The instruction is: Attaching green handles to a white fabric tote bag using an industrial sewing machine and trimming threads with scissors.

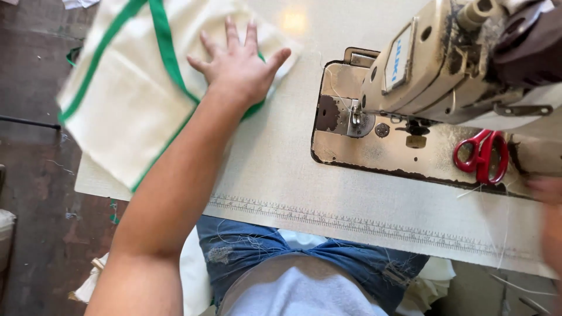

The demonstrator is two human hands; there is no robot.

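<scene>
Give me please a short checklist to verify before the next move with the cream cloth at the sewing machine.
1. Left hand flat on the cream cloth with green trim: ok.
2. Cloth fully on the table: not ok, its left part hangs over the edge.
3. Needle area free of cloth and fingers: ok.
4. Red scissors away from the needle, on the machine bed: ok.
5. Right hand: cannot tell, blurred at the frame edge.
</scene>
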